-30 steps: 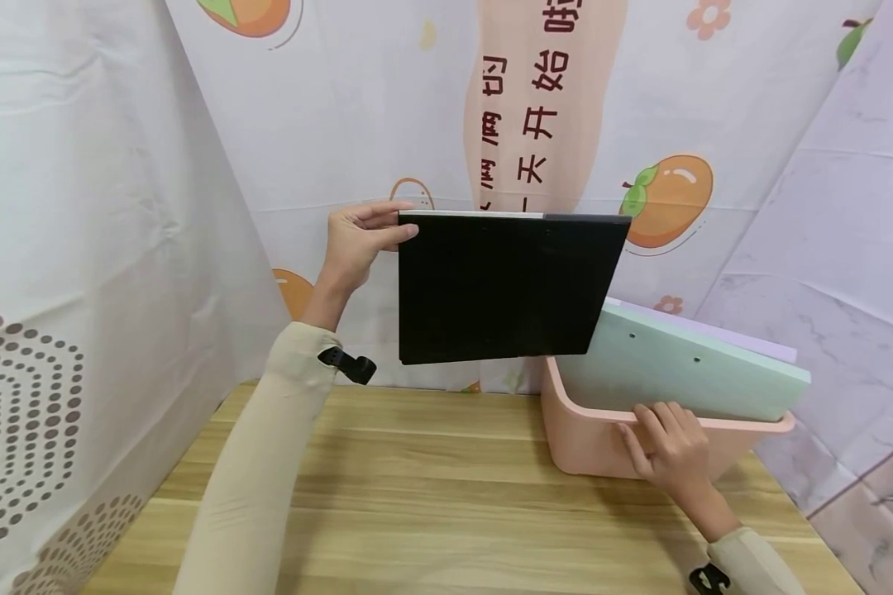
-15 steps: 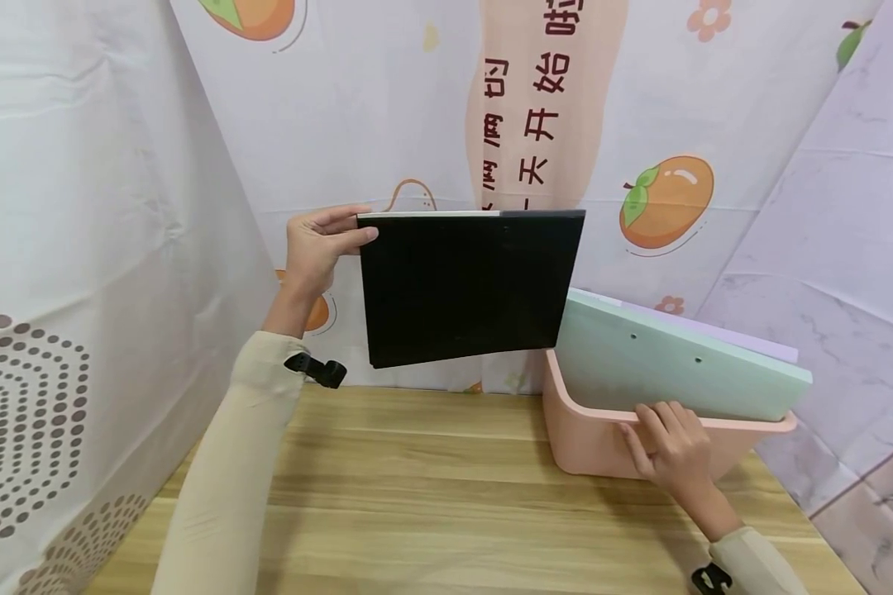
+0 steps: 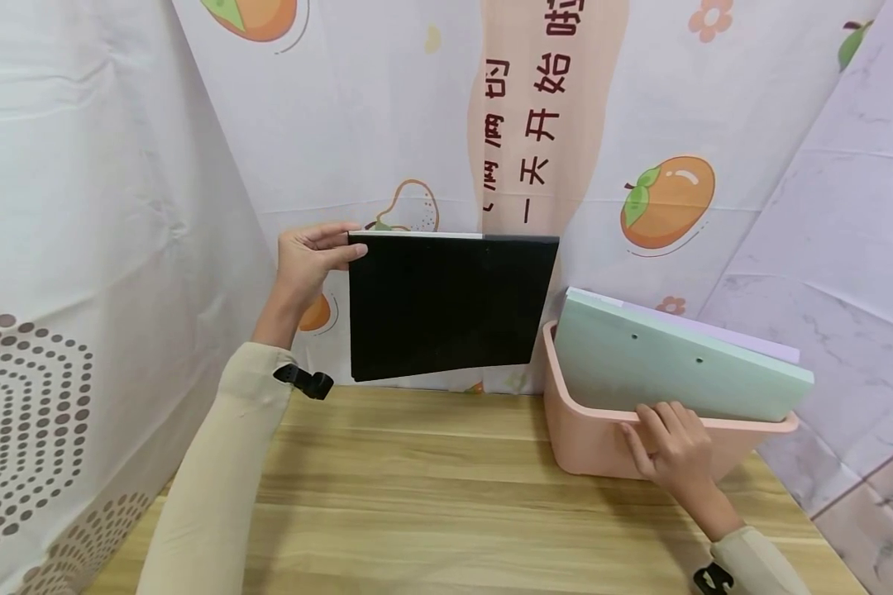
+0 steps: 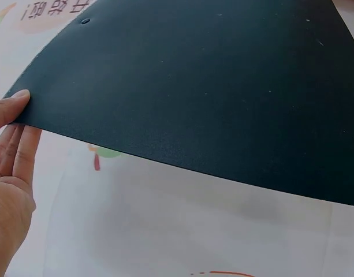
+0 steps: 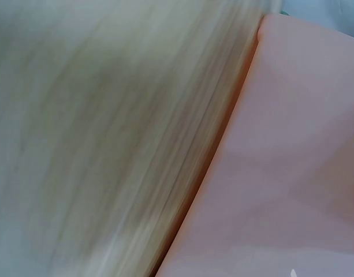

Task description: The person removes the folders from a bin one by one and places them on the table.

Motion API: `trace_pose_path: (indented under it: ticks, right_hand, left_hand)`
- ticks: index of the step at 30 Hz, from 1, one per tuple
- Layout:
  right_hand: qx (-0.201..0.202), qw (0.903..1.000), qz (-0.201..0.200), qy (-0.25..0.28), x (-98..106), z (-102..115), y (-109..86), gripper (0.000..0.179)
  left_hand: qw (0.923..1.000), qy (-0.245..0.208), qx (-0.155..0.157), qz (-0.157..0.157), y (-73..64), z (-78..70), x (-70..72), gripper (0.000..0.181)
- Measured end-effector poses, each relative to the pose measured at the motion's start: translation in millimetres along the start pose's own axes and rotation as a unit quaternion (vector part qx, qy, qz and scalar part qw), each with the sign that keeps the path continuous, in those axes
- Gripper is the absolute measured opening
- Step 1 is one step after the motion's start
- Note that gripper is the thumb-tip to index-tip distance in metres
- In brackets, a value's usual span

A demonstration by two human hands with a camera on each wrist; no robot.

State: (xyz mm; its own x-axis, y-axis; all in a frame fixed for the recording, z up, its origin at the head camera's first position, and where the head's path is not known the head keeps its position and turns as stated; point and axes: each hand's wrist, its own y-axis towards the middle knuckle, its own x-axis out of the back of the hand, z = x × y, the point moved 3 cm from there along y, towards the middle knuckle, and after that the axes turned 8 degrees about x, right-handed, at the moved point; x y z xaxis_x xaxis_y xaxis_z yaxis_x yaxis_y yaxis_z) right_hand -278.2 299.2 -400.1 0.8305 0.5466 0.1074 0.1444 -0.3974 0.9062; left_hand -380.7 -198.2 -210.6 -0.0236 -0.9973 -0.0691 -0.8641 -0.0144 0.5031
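By its upper left corner, my left hand (image 3: 300, 266) pinches a black file folder (image 3: 446, 306), thumb on the near face and fingers behind. The folder hangs in the air above the table, left of a pink storage bin (image 3: 588, 442). In the left wrist view the folder's dark face (image 4: 194, 92) shows a small hole near one edge. My right hand (image 3: 677, 450) grips the bin's front rim, with fingertips over the rim and the thumb against the outer wall. Inside the bin lean a mint green folder (image 3: 662, 368) and a lilac folder (image 3: 729, 337) behind it.
The bin stands at the right of a wood-grain table (image 3: 417, 487), close to the back. A white curtain printed with fruit (image 3: 387, 107) hangs right behind the table, and another curtain (image 3: 82, 207) hangs along the left side.
My left hand has carried the black folder left, away from the bin, and then slightly down. The right hand keeps its place on the bin's rim.
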Motion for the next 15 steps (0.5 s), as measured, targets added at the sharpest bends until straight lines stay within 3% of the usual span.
trace_pose_path:
  ticks: [15]
  right_hand:
    - [0.000, 1.0000, -0.009, -0.003, -1, 0, -0.1, 0.054]
  left_hand:
    - [0.9937, 0.090, 0.063, 0.020, -15.0, 34.8, -6.6, 0.026]
